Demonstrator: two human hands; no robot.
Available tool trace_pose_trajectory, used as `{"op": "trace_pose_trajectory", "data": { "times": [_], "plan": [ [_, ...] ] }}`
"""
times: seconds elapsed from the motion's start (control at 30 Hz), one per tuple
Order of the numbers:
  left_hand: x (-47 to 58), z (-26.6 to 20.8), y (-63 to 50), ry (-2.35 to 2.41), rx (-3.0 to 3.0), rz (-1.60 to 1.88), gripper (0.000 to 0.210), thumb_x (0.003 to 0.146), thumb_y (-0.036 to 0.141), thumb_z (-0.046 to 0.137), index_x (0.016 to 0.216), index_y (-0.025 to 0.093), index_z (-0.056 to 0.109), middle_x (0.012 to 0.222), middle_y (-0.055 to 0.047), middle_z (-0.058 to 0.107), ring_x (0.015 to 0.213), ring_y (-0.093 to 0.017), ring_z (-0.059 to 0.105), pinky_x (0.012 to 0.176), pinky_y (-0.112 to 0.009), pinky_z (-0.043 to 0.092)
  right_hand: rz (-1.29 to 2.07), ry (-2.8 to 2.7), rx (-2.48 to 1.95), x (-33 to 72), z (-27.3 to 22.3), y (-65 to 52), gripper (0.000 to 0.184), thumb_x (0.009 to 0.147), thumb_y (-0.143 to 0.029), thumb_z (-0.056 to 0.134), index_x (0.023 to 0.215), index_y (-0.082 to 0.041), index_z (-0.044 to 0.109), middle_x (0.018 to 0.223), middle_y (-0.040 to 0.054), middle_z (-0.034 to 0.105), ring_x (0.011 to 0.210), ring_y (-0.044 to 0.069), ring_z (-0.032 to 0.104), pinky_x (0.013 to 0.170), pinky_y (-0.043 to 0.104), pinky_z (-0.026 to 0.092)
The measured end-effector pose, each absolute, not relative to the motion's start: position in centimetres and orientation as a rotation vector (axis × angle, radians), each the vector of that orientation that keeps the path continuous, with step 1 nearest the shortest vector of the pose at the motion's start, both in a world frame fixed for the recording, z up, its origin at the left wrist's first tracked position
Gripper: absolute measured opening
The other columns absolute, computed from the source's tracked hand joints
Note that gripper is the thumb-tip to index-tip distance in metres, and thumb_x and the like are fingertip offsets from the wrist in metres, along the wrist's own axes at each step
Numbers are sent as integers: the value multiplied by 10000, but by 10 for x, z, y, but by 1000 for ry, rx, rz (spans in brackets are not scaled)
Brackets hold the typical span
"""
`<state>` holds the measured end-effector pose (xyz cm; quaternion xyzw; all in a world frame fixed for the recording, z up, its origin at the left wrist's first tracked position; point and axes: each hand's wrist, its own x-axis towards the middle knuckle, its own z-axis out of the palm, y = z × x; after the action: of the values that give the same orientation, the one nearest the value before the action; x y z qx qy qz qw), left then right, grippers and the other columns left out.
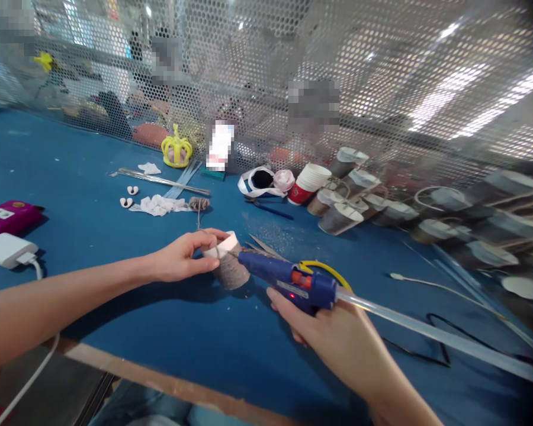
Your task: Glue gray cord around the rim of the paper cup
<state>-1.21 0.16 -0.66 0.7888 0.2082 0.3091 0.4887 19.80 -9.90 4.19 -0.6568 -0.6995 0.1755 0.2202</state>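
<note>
My left hand [186, 255] pinches the pale rim of a small cup [231, 271] wrapped in grey-brown yarn, tilted above the blue table. A strand of yarn runs from near my fingers back to a small ball of grey-brown yarn [199, 204]. In my right hand [322, 325] is a blue hot glue gun [284, 275] with a lit red light. A long clear glue stick [408, 322] sticks out of its back end. Its nozzle points at the cup's rim, at or very close to it. Behind the gun lie scissors [266, 247] with a yellow handle, partly hidden.
Several wrapped cups [342, 219] stand at the back right, near stacked red-and-white paper cups [299, 192]. Pliers [270, 208], thin metal rods [164, 181] and white scraps [160, 205] lie behind my hands. A white power bank [9, 249] with a cable is at left. Perforated metal mesh [249, 71] borders the back.
</note>
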Motion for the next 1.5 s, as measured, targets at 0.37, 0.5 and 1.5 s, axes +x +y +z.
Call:
{"op": "trace_pose_trajectory", "data": {
  "times": [0.37, 0.5, 1.5],
  "plan": [
    [-11, -7, 2, 527, 1958, 751, 147, 764, 238, 480, 674, 141, 416, 1179, -152, 461, 1059, -233, 454, 884, -362, 345, 547, -1863, -1917, 185, 47, -105, 239, 693, -374, 497, 509, -223, 506, 377, -38, 502, 352, 122, 482, 389, 235, 389],
    [-12, -7, 2, 497, 1958, 742, 135, 758, 225, 491, 678, 141, 422, 1182, -146, 457, 1074, -231, 441, 887, -359, 346, 672, -1822, -1945, 193, 50, -102, 256, 686, -413, 510, 522, -218, 538, 381, -30, 528, 389, 130, 530, 433, 229, 434],
    [-13, -8, 3, 467, 1919, 754, 129, 746, 166, 498, 651, 138, 416, 1178, -150, 441, 1104, -213, 420, 900, -350, 341, 954, -1576, -1877, 205, 52, -77, 297, 717, -403, 542, 550, -158, 526, 308, -59, 434, 307, 59, 398, 369, 172, 351]
  ]
}}
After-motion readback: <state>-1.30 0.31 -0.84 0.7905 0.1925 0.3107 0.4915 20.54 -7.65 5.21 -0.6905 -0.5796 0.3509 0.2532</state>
